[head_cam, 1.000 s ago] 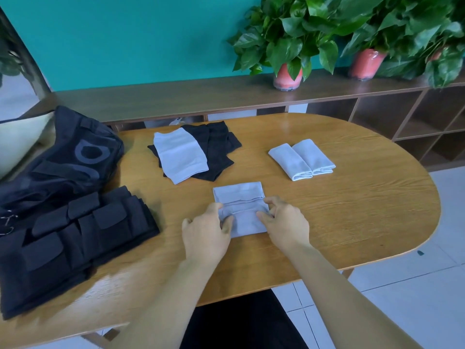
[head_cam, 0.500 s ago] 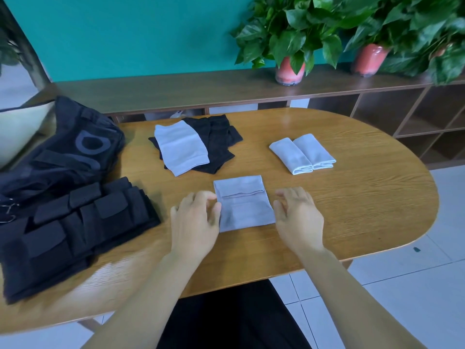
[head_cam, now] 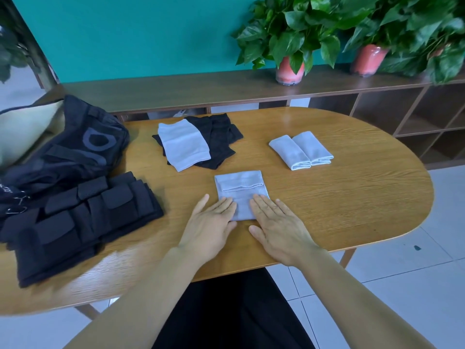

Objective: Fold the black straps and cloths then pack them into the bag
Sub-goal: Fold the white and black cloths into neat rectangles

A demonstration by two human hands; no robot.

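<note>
A grey cloth (head_cam: 240, 188), folded into a small square, lies in the middle of the wooden table (head_cam: 339, 205). My left hand (head_cam: 214, 225) and my right hand (head_cam: 276, 222) lie flat with straight fingers on its near edge, pressing it down. A pile of black straps (head_cam: 75, 217) sits at the left, with the black bag (head_cam: 73, 152) behind it. Farther back, another grey cloth (head_cam: 182, 143) rests on a heap of black cloths (head_cam: 221, 137). Two folded grey cloths (head_cam: 300, 149) lie side by side at the right.
A low wooden shelf (head_cam: 201, 89) runs behind the table, with two potted plants (head_cam: 289, 71) in pink pots on it. A pale cushion (head_cam: 22, 132) shows behind the bag. The table's near edge is close to my body, and white floor tiles lie to the right.
My hands moved from the sides of the grey cloth back onto its near half and now press flat on it. The view shifted slightly.
</note>
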